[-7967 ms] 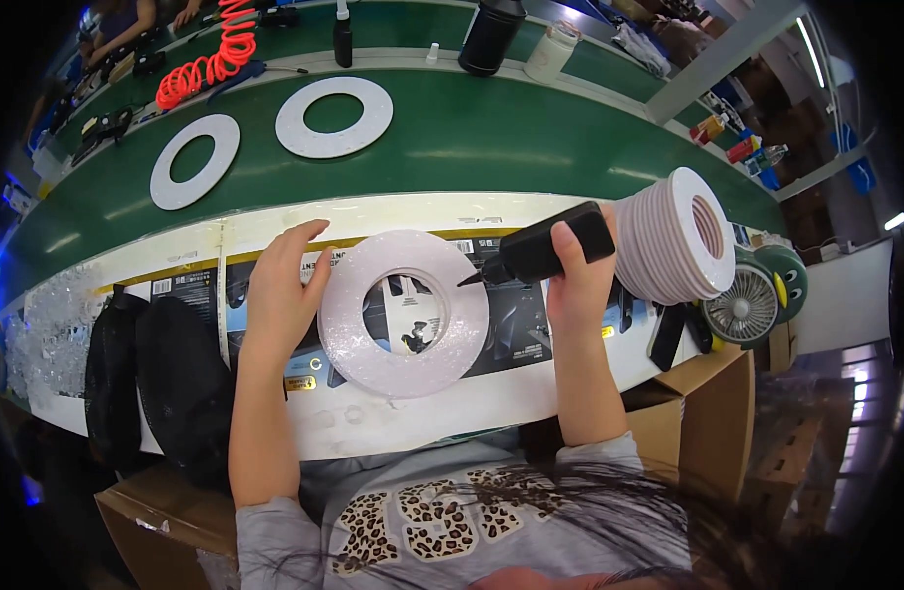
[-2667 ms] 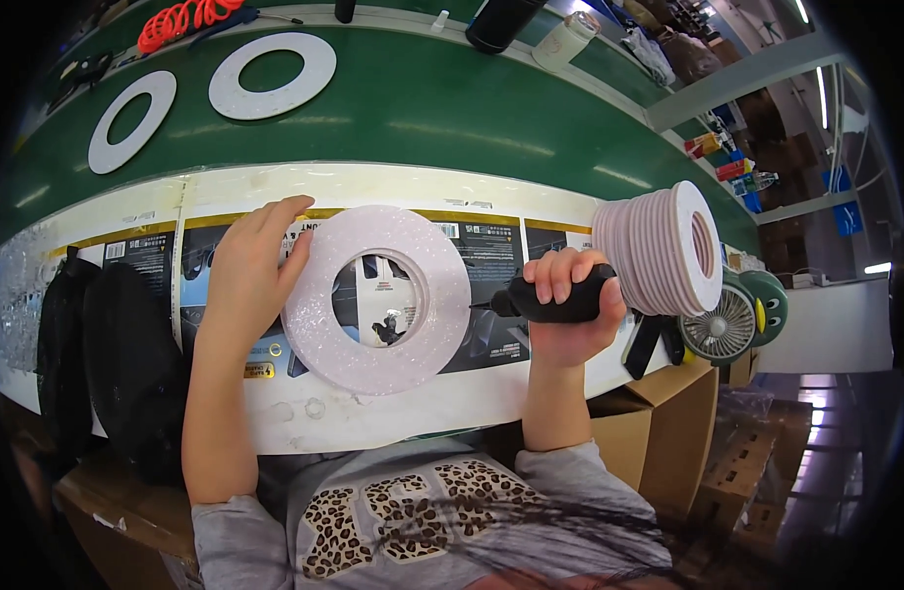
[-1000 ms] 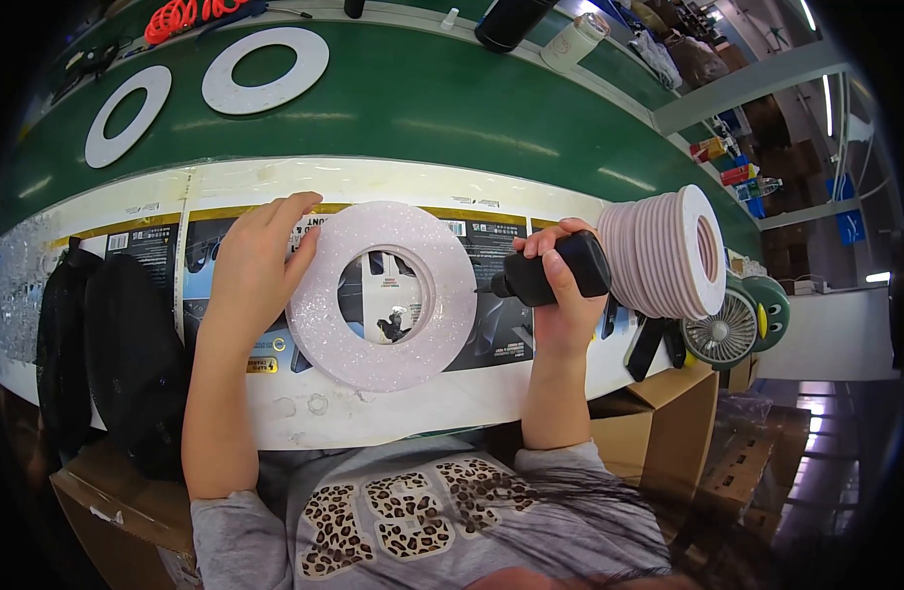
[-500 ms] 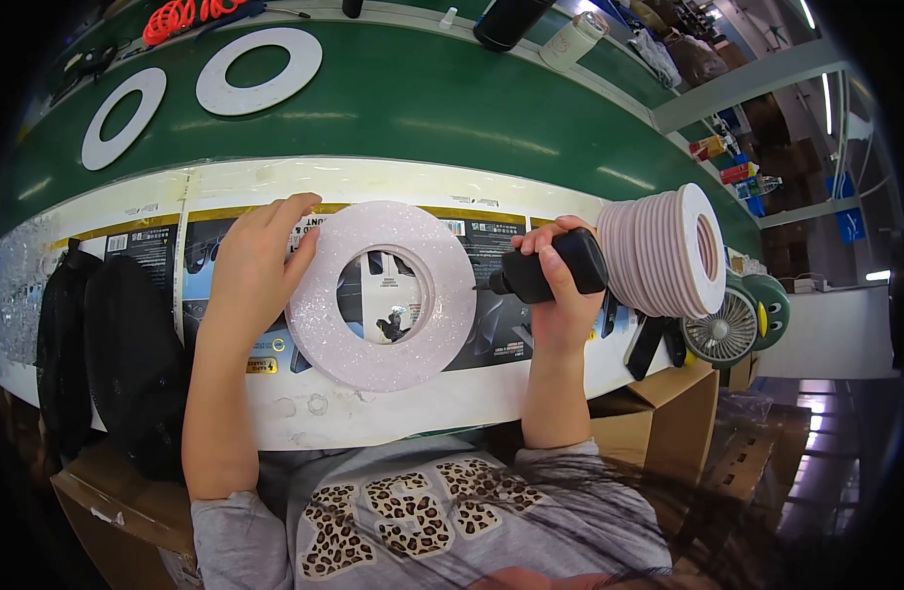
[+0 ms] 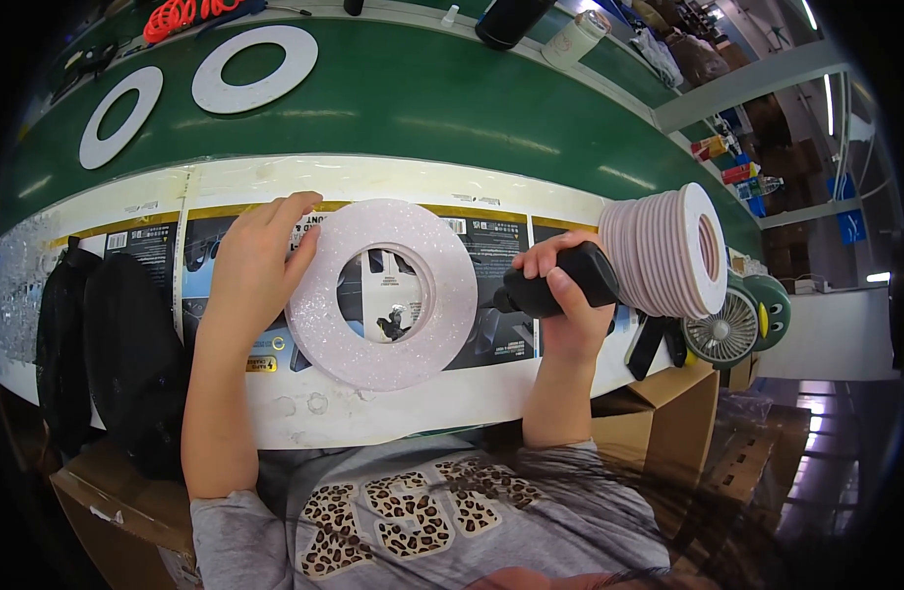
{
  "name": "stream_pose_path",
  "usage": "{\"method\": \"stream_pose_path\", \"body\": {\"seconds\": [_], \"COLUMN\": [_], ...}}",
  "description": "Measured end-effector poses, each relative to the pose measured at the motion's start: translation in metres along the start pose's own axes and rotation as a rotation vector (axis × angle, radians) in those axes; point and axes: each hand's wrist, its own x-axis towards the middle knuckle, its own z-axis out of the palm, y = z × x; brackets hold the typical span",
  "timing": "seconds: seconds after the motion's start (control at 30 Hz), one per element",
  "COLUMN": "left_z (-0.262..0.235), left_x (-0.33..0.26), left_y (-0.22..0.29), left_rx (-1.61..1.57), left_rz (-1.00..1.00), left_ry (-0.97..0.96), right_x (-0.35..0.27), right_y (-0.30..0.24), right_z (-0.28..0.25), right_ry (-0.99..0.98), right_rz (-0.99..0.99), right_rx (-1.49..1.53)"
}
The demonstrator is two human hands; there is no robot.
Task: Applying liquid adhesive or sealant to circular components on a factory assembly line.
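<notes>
Black squeeze bottle [image 5: 590,268]: where is it, and who has it?

In the right hand [image 5: 572,329], whose fingers and thumb are wrapped round its body. It's tilted, with its nozzle pointing left at the right edge of the glittery white ring [image 5: 383,369]. Whether the tip touches the ring, I can't tell.

Can you see what's in the bottle?

No, its walls are opaque black.

And the left hand [image 5: 258,258]?

At the ring's upper left edge, fingers loosely extended and gripping nothing. The thumb lies at the rim; touching or just beside it, I can't say. The ring lies flat on the printed cardboard sheet [image 5: 442,415], which shows through its hole.

What other containers are about?

A large black container [image 5: 511,22] and a white jar [image 5: 574,39], near each other at the back of the green table [image 5: 393,108]. Their contents are hidden.

Any boxes?

A brown carton [image 5: 122,511] at the lower left, and a cardboard box [image 5: 680,413] below the sheet's right end. I can't make out what either holds.

Beside the right hand?

A stack of pale rings [image 5: 654,256], just to its right.
</notes>
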Motion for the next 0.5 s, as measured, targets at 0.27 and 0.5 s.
{"method": "stream_pose_path", "body": {"seconds": [0.27,0.5], "left_z": [0.0008,0.0003], "left_x": [-0.0004,-0.0008], "left_y": [0.0002,0.0003], "left_rx": [-0.001,0.003], "left_rz": [-0.008,0.003], "left_ry": [-0.005,-0.003], "right_x": [0.0006,0.0009], "right_y": [0.0021,0.0022], "right_z": [0.0039,0.0043], "right_ry": [0.026,0.007], "right_rz": [0.056,0.083], "right_rx": [0.053,-0.024]}}
